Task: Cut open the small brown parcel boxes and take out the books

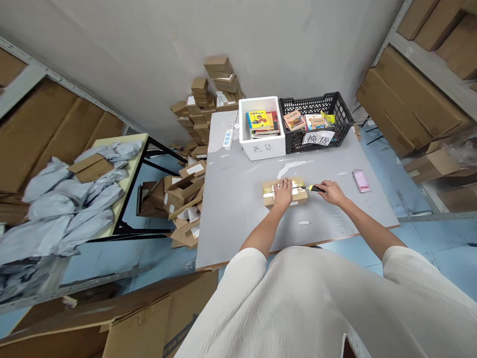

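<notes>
Right of frame centre, a taped box (pixel 269 200) sits unopened, left hand (pixel 283 194) spread atop, right hand (pixel 331 192) grasping a cutter (pixel 316 188) at its tape.

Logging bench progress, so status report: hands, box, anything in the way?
Left hand atop cardboard box. Right hand gripping black-and-yellow cutter. Left hand possibly in the way, cutter pointing toward it.

A plain grey wall (pixel 149 44) spans the top of the frame. Blue floor (pixel 164 256) shows lower left, with metal shelving (pixel 417 57) at upper right.
</notes>
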A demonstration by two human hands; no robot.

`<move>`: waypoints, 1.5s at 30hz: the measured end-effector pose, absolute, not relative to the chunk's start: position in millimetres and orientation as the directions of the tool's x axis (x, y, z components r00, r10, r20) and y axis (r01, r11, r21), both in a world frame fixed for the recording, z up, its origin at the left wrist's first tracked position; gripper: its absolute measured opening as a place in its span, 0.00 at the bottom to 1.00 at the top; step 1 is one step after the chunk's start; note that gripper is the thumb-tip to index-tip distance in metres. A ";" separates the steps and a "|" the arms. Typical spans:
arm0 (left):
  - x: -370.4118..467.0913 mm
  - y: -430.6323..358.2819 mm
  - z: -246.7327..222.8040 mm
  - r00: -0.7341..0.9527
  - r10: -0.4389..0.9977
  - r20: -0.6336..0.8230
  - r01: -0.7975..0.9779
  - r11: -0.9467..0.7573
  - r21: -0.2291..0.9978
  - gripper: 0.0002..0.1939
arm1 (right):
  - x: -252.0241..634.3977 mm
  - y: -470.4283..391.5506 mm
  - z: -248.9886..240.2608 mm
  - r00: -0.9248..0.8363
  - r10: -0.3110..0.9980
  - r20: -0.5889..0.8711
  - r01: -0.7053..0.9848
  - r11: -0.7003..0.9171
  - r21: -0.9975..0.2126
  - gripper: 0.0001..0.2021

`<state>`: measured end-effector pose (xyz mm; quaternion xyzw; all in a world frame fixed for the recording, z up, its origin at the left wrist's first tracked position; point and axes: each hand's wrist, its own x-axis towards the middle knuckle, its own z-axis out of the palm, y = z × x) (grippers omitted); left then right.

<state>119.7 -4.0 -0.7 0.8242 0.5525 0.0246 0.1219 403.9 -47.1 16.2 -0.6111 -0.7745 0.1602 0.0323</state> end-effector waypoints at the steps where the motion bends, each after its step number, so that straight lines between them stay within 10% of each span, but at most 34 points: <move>1: 119.8 -3.8 -1.4 0.388 0.917 -0.092 0.905 -0.361 0.224 0.37 | 404.3 -46.2 16.0 -0.249 0.957 -0.148 0.936 0.199 -0.290 0.25; 24: 118.2 -6.3 -5.7 0.362 0.929 -0.073 0.911 -0.336 0.237 0.36 | 433.6 -20.6 23.8 -0.157 0.982 -0.108 0.935 0.113 -0.335 0.23; 34: 110.9 -16.5 -0.3 0.373 0.922 -0.105 0.899 -0.331 0.287 0.33 | 393.3 -1.4 14.1 -0.072 0.992 -0.099 0.836 0.005 -0.548 0.23; 45: 77.5 -40.2 6.1 0.502 0.856 -0.124 0.842 -0.451 0.294 0.34 | 308.7 23.8 15.0 -0.308 0.932 -0.192 0.808 0.149 -0.571 0.19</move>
